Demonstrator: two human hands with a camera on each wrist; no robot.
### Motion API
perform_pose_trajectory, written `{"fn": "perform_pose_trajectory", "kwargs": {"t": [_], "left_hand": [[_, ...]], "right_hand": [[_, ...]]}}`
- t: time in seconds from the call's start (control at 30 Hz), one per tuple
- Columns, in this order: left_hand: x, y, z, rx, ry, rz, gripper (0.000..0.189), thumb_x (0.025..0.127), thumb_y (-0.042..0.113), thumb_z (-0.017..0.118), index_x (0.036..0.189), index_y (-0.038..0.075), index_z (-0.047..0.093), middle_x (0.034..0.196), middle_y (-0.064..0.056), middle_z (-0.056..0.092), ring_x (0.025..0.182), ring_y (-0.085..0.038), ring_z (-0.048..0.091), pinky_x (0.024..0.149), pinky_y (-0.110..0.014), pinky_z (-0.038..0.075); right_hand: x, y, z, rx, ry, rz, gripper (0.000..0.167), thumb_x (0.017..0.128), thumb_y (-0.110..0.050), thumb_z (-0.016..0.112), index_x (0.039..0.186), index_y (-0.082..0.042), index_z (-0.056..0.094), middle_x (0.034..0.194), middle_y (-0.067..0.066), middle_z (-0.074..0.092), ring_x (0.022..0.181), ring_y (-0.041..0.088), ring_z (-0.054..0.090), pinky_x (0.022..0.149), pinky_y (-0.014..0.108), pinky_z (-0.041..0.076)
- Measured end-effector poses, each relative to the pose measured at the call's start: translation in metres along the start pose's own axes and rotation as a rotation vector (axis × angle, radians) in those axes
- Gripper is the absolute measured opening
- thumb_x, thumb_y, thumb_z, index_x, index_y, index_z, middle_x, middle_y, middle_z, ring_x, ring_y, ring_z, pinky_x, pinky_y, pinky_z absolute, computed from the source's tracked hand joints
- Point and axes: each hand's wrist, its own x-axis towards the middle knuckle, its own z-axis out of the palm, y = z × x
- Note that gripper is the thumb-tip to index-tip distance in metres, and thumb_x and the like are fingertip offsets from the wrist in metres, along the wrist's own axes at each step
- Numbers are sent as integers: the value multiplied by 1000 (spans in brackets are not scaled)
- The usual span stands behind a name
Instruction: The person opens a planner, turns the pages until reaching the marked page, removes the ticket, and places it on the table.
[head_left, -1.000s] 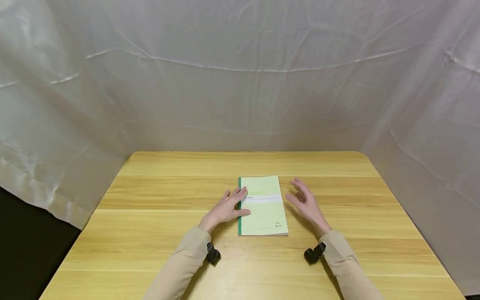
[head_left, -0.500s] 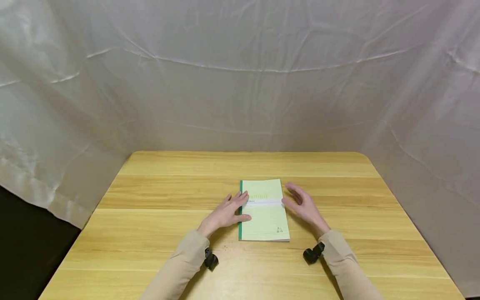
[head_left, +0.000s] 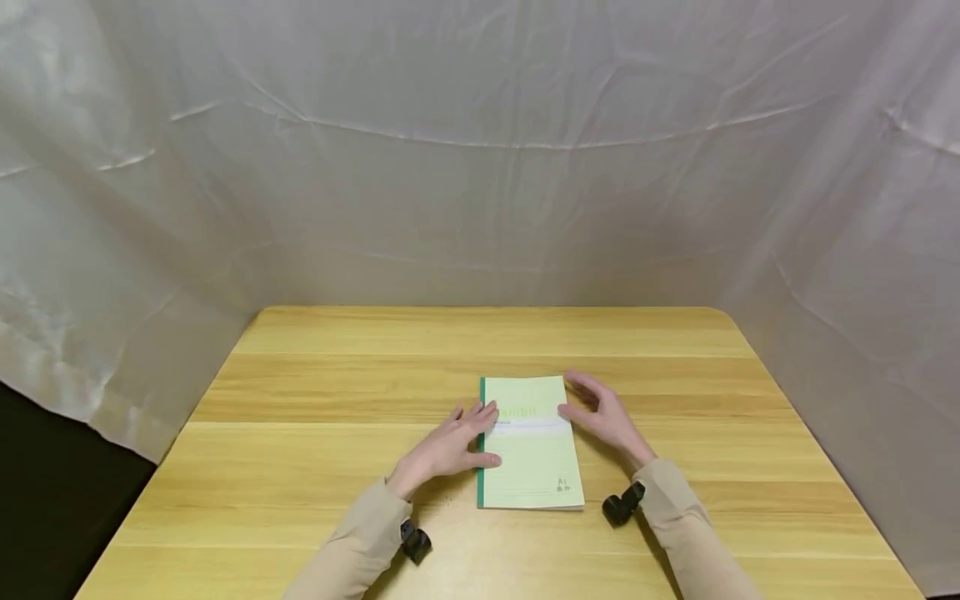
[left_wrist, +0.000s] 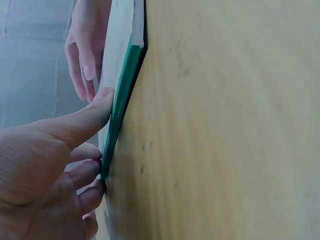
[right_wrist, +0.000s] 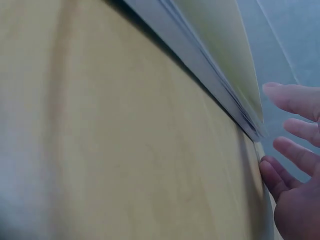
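A pale green notebook (head_left: 532, 467) with a dark green spine lies closed and flat on the table. My left hand (head_left: 447, 446) rests at its spine side, the thumb and fingertips reaching onto the cover. In the left wrist view the thumb touches the cover beside the green spine (left_wrist: 123, 92), with the other fingers farther along that edge. On the opposite side my right hand (head_left: 606, 418) is spread loosely at the notebook's right edge, thumb tip over the cover. In the right wrist view its fingers are apart and relaxed beside the page edges (right_wrist: 200, 60); contact there is unclear.
The wooden table (head_left: 322, 392) extends around the notebook on all sides. A grey-white cloth (head_left: 480, 192) hangs behind it and along both sides. Each wrist carries a small black camera, on the left (head_left: 416, 542) and the right (head_left: 622, 505).
The notebook has slid a short way towards the person, along with my left hand on it. My right hand has come in from the right to the notebook's edge.
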Motion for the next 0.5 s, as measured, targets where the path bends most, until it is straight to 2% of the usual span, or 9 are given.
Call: {"fn": "perform_pose_trajectory", "kwargs": {"t": [0.13,0.37,0.5], "left_hand": [[-3,1,1,-17,-11,2,79,98,41,63,157,2,28,168,-13,20,158,-34,15,130,-55,8],[-6,-2,1,-99,-36,9,80,98,39,64,159,4,26,169,-11,20,159,-31,12,130,-53,7],[-6,-8,-1,-144,-35,32,81,96,34,67,158,1,26,169,-15,16,158,-33,13,129,-56,5]], "right_hand": [[4,1,-1,-64,-21,-10,61,93,-18,72,146,2,48,147,27,52,131,46,52,108,62,44],[10,4,-2,-101,-55,-11,61,92,-17,74,144,4,50,148,28,51,133,48,50,110,63,42],[13,3,-1,-125,-70,2,62,91,-18,75,144,4,50,148,28,51,131,47,51,110,62,43]]}}
